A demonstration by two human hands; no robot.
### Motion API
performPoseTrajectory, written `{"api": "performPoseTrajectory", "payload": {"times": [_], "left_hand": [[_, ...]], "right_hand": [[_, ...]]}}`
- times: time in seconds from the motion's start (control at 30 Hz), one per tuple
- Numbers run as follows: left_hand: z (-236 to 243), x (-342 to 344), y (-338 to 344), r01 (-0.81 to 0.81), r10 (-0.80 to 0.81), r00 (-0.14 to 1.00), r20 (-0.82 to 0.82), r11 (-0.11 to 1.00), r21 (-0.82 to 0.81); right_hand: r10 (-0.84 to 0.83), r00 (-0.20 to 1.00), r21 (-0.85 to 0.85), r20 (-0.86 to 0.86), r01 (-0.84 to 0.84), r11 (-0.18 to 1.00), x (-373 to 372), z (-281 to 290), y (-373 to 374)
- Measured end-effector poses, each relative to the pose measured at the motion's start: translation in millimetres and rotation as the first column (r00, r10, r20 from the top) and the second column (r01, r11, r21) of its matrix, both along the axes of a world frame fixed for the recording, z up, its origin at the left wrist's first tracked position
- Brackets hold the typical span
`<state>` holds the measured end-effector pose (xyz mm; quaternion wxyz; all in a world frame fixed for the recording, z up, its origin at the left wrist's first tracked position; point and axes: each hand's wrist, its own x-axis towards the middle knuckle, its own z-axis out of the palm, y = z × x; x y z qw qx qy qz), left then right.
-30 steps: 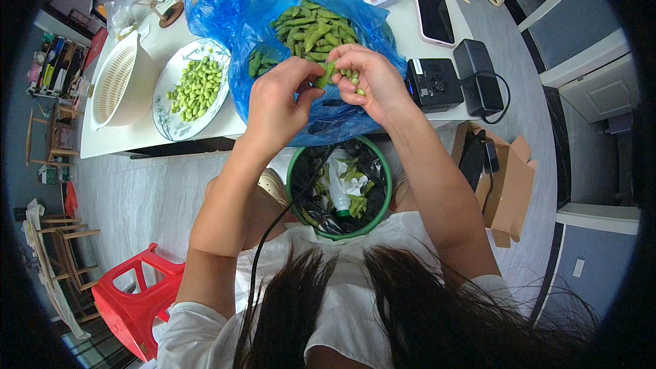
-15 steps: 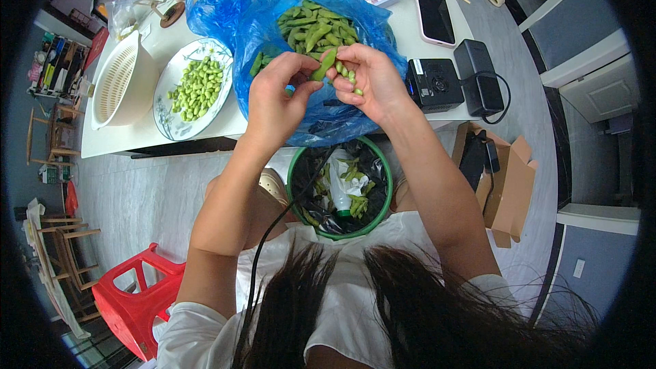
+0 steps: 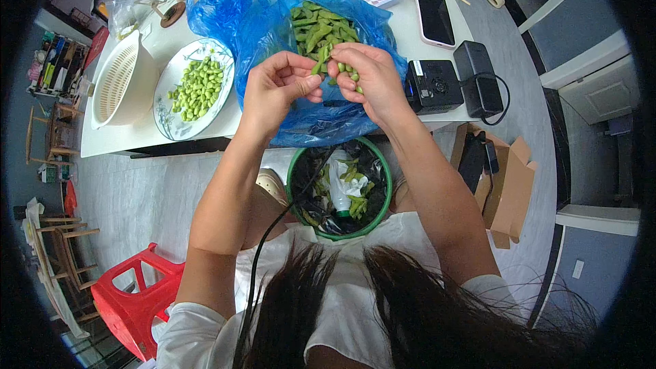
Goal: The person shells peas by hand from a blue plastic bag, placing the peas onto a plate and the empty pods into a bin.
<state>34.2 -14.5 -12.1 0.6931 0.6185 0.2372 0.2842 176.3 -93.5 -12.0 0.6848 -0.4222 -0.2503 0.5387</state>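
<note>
Nearest, at six o'clock from the hands, a bin with a green rim [image 3: 389,191] holds a scatter of cast-off pods [image 3: 358,206], so some shelling looks finished. Above it, the left hand [image 3: 272,87] pinches a green pod [image 3: 319,64] between thumb and fingertips, while the right hand [image 3: 376,83], fingers curled, grips its other end and cups several loose beans [image 3: 353,76] — that batch seems unfinished. At nine o'clock, a plate [image 3: 171,72] bears a good heap of shelled beans [image 3: 195,89]. Farthest, at twelve, a blue bag [image 3: 232,0] lies open around many unopened pods [image 3: 321,27] — plenty appears left, though the pile's depth is hidden.
</note>
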Motion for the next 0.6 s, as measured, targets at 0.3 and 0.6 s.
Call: {"api": "performPoseTrajectory", "payload": {"times": [0.3,0.6], "left_hand": [[-3.8,3.5,-0.5,0.051,-0.035,0.996,0.085,0.980,-0.192],[-8.9,3.0,-0.3,0.006,-0.013,1.000,0.027,0.974,0.225]], "right_hand": [[-0.084,0.994,0.015,-0.071,0.085,0.996,-5.3,-3.4,1.4],[0.156,0.934,0.044,-0.321,-0.150,0.988,1.8,-7.5,2.2]]}}
